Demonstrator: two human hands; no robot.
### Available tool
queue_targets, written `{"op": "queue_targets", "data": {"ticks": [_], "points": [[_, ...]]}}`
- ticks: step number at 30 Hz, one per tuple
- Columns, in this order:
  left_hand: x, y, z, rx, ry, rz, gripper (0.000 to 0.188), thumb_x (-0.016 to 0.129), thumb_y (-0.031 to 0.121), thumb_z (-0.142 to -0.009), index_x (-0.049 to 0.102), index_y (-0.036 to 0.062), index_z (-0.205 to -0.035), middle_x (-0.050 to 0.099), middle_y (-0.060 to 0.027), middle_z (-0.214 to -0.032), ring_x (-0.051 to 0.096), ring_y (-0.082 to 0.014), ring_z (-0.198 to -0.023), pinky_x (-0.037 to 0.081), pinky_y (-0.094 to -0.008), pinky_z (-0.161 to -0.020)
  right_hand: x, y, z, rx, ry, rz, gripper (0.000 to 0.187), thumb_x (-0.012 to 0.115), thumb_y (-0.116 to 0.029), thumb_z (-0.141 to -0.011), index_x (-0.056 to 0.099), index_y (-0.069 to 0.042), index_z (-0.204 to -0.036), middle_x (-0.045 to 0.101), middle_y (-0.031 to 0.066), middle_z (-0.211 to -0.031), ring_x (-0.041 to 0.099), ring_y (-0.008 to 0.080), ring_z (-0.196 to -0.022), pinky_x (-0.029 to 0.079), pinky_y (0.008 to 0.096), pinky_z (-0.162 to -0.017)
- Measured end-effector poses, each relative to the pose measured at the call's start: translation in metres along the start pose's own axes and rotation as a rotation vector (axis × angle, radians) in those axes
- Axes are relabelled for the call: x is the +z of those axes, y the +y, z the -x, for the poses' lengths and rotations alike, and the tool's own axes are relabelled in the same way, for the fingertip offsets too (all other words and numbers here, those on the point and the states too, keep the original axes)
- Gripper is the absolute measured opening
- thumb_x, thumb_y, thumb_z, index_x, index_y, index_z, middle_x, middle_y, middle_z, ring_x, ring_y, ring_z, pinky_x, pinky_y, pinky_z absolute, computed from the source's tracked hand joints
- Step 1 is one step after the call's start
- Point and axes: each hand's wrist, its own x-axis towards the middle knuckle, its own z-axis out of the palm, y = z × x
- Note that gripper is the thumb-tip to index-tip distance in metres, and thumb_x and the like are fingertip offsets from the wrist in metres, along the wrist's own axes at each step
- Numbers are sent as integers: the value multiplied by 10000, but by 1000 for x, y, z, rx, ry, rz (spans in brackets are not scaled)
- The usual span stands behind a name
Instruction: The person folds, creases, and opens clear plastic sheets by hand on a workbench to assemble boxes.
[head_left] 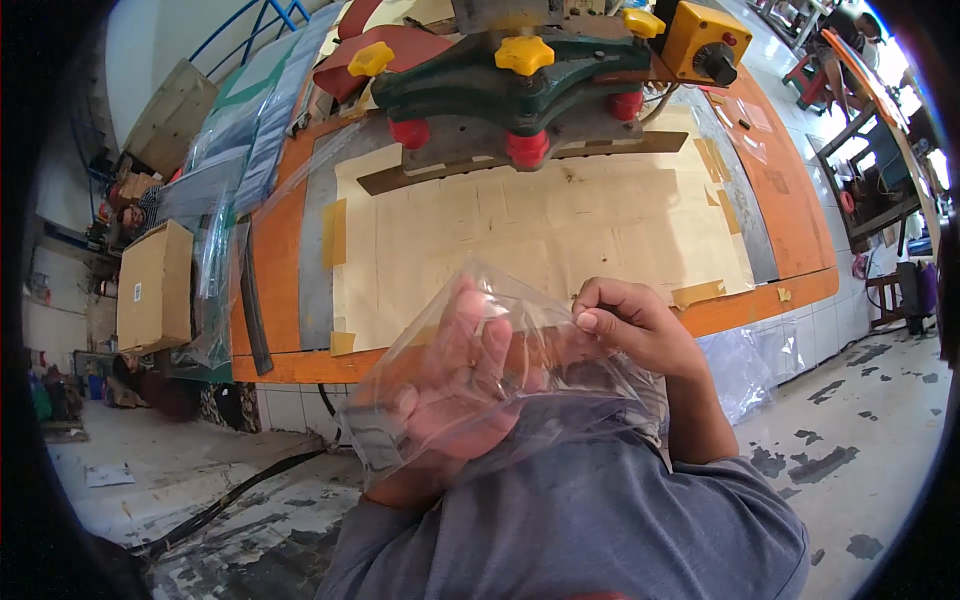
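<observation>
A clear plastic bag or folded sheet [395, 375] is held in front of my body, before the near edge of the table. Through the plastic I see my left hand [465, 385], palm up with its fingers stretched out and slightly bent. Whether that hand is inside the plastic or behind it, I cannot tell. At the right edge of the plastic, my right hand [635, 325] pinches it between thumb and fingers. Just beyond both hands lies a tan sheet [540, 230], taped onto the worktable.
A green press head [510, 85] with yellow knobs and a long metal bar [520, 160] stands over the tan sheet. A yellow control box [705, 45] sits at its right. Stacked plastic sheets [250, 120] and a cardboard box [155, 285] are at the left. More clear plastic [745, 365] hangs at the right.
</observation>
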Motion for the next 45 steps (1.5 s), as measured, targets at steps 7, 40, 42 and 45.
{"op": "queue_targets", "data": {"ticks": [7,40,42,45], "points": [[-18,-2,2,-47,66,-87,697,505,387,-1071,204,173,-1662,444,-115,-1616,362,-260,-1531,397,-469,-1156,1,5,-3,-111,30,234,212,618,-187,-1059,618,13,-986,609,7,-810,573,77,-764,493,267,-689],[10,-6,-4,-211,-135,-378,702,447,315,-1096,71,198,-1678,368,-76,-1667,313,-403,-1535,357,-600,-1174,8,33,-4,-150,115,99,222,599,-226,-1076,594,-18,-999,565,-27,-798,512,55,-724,434,247,-636],[9,-1,-4,-147,-130,-365,750,482,292,-1086,26,230,-1679,414,-55,-1643,381,-393,-1499,400,-594,-1136,5,33,-3,-70,123,-5,243,596,-249,-1079,585,-24,-989,555,-34,-806,502,50,-734,434,238,-656],[11,1,-7,-25,-121,-233,739,501,301,-1082,74,192,-1675,477,-126,-1585,470,-420,-1433,435,-573,-1111,14,9,-1,-5,127,-133,259,594,-264,-1081,577,-29,-973,545,-43,-798,508,57,-730,440,241,-664]]}}
